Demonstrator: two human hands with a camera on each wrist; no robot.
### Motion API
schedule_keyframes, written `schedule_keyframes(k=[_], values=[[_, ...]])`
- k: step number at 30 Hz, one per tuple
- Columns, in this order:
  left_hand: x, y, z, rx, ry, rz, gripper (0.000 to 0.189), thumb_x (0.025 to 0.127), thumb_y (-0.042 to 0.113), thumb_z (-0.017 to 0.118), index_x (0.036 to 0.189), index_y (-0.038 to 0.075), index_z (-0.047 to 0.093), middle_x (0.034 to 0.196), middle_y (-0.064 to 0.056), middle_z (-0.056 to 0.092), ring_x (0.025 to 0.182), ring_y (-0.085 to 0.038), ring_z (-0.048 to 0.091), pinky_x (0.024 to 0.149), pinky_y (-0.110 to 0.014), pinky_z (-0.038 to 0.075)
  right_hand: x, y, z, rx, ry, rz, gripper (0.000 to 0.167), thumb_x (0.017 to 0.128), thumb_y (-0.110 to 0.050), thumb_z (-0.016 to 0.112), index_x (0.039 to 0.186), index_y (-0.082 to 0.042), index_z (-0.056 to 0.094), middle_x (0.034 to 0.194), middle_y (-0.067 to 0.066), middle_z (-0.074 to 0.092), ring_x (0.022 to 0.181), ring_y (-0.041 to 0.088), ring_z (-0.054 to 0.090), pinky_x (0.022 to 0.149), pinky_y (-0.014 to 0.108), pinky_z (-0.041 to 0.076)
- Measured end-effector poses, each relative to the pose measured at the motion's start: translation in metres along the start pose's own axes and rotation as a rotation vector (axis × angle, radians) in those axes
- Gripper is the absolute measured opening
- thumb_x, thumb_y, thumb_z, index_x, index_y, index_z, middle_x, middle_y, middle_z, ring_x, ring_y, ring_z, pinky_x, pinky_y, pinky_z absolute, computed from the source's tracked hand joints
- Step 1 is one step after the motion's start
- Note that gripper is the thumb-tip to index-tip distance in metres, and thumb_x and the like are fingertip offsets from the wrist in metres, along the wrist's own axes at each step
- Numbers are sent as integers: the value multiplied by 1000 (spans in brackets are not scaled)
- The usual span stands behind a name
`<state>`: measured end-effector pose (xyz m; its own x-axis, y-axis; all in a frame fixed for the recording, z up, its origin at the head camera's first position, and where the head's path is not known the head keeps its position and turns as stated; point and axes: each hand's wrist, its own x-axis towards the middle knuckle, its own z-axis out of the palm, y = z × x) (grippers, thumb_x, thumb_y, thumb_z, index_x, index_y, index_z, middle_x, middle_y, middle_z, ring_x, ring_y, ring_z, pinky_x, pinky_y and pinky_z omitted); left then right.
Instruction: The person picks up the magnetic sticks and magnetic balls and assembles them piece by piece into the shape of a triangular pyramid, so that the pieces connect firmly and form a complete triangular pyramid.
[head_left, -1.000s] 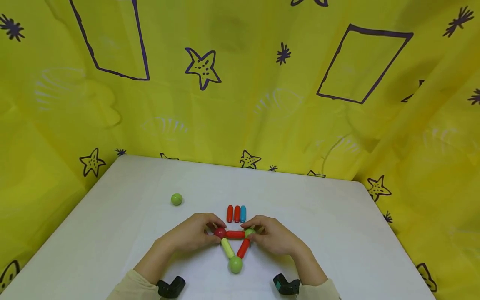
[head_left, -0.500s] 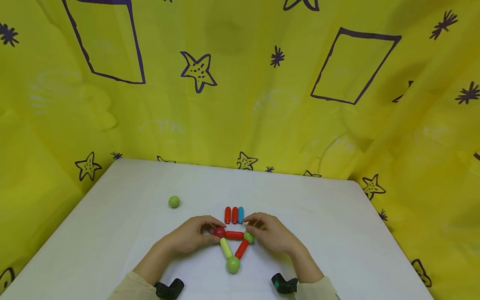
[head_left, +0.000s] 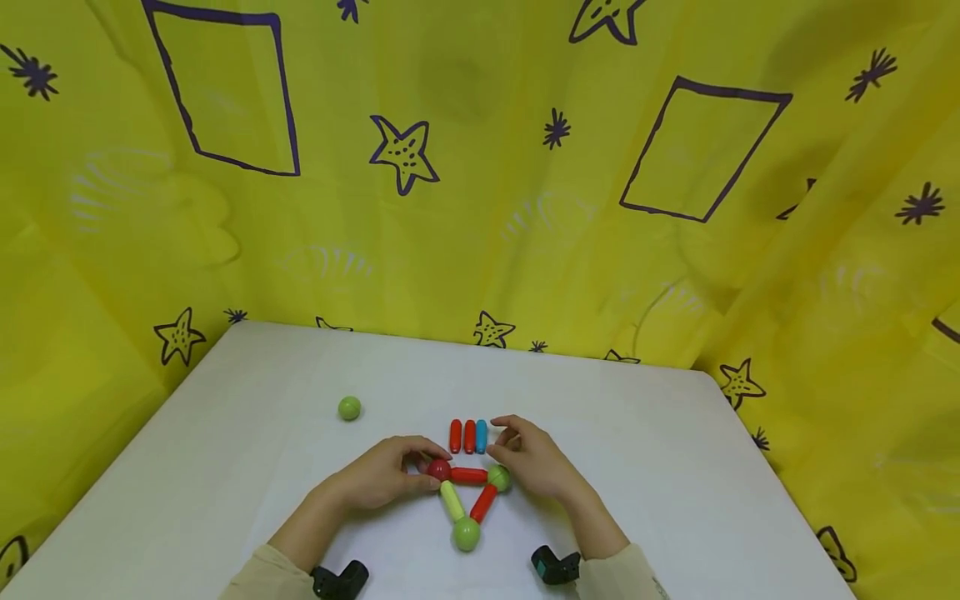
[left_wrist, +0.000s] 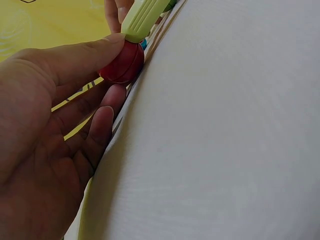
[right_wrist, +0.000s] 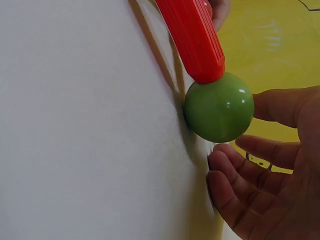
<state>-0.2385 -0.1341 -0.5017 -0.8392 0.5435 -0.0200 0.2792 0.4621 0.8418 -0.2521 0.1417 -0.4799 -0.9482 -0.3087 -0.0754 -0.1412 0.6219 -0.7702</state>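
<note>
A triangle of toy rods and balls lies on the white table. My left hand (head_left: 378, 475) pinches its red ball (head_left: 438, 471) between thumb and fingers; the left wrist view shows the thumb on that red ball (left_wrist: 125, 65). A red rod (head_left: 469, 476) runs from there to a green ball (head_left: 498, 477). The yellow-green rod (head_left: 452, 502) and a second red rod (head_left: 483, 503) meet at the near green ball (head_left: 467, 534). My right hand (head_left: 532, 458), fingers loosely bent and holding nothing, is beside the blue rod (head_left: 482, 437), just beyond the right-hand green ball.
Two loose red rods (head_left: 462, 437) lie side by side left of the blue one. Farther left sits a single green ball (head_left: 349, 407). A yellow patterned curtain (head_left: 480, 208) hangs around the table's back and sides. Black devices (head_left: 557, 565) are worn at both wrists.
My right hand has let go of the right-hand green ball and moved away from me, toward the blue rod. The left hand keeps its hold on the red ball.
</note>
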Motion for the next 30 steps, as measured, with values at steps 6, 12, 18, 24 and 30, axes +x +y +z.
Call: schedule_keyframes(k=[6, 12, 18, 24, 30], values=[[-2, 1, 0, -11, 1, -9, 31, 94, 29, 77, 124, 25, 72, 103, 6, 67, 100, -16, 58, 85, -27, 45, 14, -6, 2, -77, -40, -12, 51, 99, -25, 69, 144, -5, 56, 102, 6, 62, 87, 19, 56, 75, 32, 48], [-3, 1, 0, -14, 4, -10, 31, 94, 30, 76, 125, 24, 71, 105, 7, 67, 99, -14, 58, 85, -26, 45, 21, -8, 5, -140, -47, 0, 52, 97, -28, 70, 143, -7, 59, 101, 8, 57, 85, 20, 52, 69, 29, 44], [0, 2, 1, -15, -9, -13, 32, 94, 30, 77, 125, 25, 71, 105, 8, 67, 100, -13, 59, 85, -26, 46, 16, -3, 8, -108, 34, 42, 46, 94, -23, 76, 136, -9, 61, 110, 11, 57, 91, 21, 54, 72, 29, 48], [-1, 2, 1, -17, -6, -18, 34, 93, 30, 78, 125, 23, 72, 104, 6, 67, 99, -14, 58, 84, -26, 46, 7, 3, 10, -2, 121, 27, 45, 91, -11, 78, 131, -9, 58, 116, 10, 64, 91, 17, 61, 74, 28, 51], [0, 0, 0, -15, -7, -19, 35, 93, 30, 78, 126, 23, 71, 105, 6, 67, 98, -12, 59, 84, -24, 46, 5, 12, 10, 98, 166, 2, 38, 91, -7, 76, 125, -11, 60, 106, 7, 66, 88, 14, 60, 76, 25, 48]])
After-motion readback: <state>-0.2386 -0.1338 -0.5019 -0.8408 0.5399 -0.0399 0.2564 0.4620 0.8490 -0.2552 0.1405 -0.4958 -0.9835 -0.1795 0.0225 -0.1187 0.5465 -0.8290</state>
